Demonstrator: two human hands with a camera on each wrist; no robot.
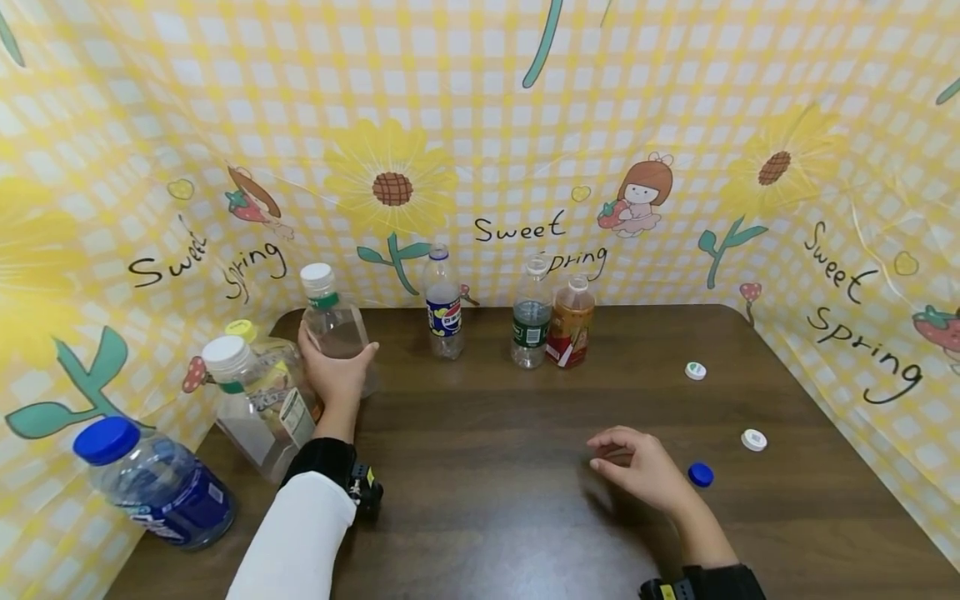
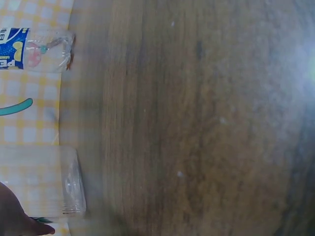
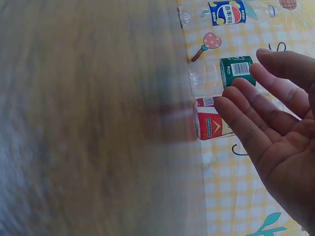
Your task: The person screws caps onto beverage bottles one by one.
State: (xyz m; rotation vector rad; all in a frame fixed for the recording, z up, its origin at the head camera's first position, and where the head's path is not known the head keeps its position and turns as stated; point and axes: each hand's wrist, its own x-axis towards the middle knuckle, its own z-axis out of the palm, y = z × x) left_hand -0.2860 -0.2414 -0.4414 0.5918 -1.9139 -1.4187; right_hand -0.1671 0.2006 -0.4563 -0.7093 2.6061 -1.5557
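Note:
At the back left, my left hand (image 1: 337,375) grips a clear plastic bottle (image 1: 337,329) with a white cap and green neck band. The fingers go round its far side, mostly hidden; the thumb lies across the front. In the left wrist view, part of the hand (image 2: 19,216) shows at the clear bottle's side (image 2: 44,177). My right hand (image 1: 637,467) hovers over the table's right half, holding nothing, its fingers relaxed. Nearest to it lies a blue cap (image 1: 701,474). The right wrist view shows that hand (image 3: 280,128) with palm and fingers loosely extended.
Left of the held bottle stand a white-capped bottle (image 1: 258,417), a yellow-capped bottle (image 1: 243,330) and a blue-capped, blue-labelled bottle (image 1: 165,492). Along the back are a Pepsi bottle (image 1: 444,312), a green-labelled bottle (image 1: 532,325) and an orange-red-labelled bottle (image 1: 572,325). White caps (image 1: 695,370) (image 1: 753,440) lie right.

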